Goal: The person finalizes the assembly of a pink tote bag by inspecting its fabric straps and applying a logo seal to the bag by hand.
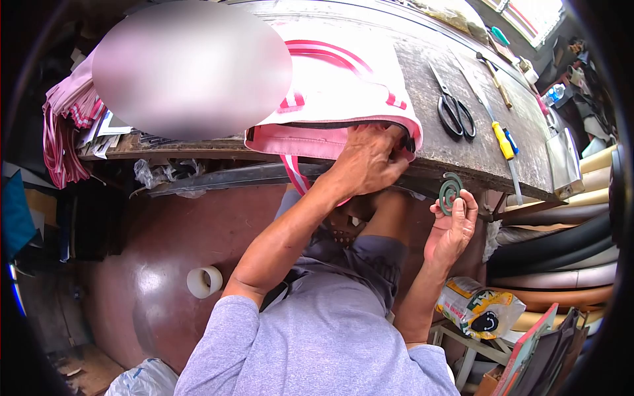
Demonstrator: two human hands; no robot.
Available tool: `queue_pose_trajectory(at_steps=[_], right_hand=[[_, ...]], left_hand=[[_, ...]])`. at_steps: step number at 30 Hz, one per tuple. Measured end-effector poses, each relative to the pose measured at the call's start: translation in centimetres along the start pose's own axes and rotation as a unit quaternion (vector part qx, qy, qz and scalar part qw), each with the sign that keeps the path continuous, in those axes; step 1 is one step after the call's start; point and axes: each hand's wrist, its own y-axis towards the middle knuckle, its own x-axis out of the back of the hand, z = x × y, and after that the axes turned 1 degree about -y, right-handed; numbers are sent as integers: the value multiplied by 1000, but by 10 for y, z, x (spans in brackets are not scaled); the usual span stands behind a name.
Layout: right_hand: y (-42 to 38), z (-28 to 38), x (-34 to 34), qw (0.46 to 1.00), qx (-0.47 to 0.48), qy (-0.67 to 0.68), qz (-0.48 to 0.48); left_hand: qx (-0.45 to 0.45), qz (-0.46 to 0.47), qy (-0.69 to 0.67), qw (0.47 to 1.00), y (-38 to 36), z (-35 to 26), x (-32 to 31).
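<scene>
1. The left hand (370,162) is closed over the open mouth of a pink and white bag (337,99), fingers curled onto the pink rim and dark zip edge where the bag overhangs the near edge of the tabletop (475,152).
2. The right hand (452,228) is held up just below that same near edge, thumb and fingertips pinched on a small green spiral coil (450,193); it is apart from the bag.
3. The bag lies flat on the tabletop, its mouth toward the person, a striped strap (295,177) hanging down over the edge.
4. By my reading, the step in hand is steadying the bag's opening while the coil is kept ready; the next move would call for bringing the two hands together at the rim.
5. Farther along the tabletop, toward the right end, lie black scissors (456,112) and a yellow-handled screwdriver (505,140), well apart from both hands.
6. Below, a roll of tape (204,281) sits on the brown floor.
</scene>
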Motion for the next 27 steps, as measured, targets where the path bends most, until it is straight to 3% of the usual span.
queue_pose_trajectory(at_steps=[1, 4, 7, 8, 12, 15, 16, 17, 22, 25, 27], right_hand=[[0, 0, 1, 1000, -3, 3, 2], [0, 1, 0, 1000, -8, 4, 1], [2, 3, 4, 1000, -1, 4, -3], [3, 4, 5, 1000, 1, 5, -4], [5, 7, 5, 1000, 4, 3, -11], [7, 10, 4, 1000, 5, 2, -20], [8, 12, 4, 1000, 8, 2, -19], [9, 14, 4, 1000, 11, 2, -16], [17, 32, -13, 999, 41, 2, 7], [18, 35, -18, 999, 42, 7, 11], [16, 34, -19, 999, 37, 2, 16]], left_hand=[[9, 2, 21, 1000, 0, -3, 2], [-31, -123, -21, 992, 1, 1, -9], [100, -68, -233, 965, 3, 1, -3], [96, -117, -318, 936, 2, 10, -14], [34, -174, -96, 979, -4, 2, -6], [39, -78, -112, 990, -2, -5, 4], [69, -30, -197, 977, -1, -3, 7], [131, 41, -333, 933, 1, 1, 13], [125, 4, -225, 966, 2, 1, -1], [29, -63, -99, 993, 1, 1, -6], [30, -68, -97, 993, -1, -2, -6]])
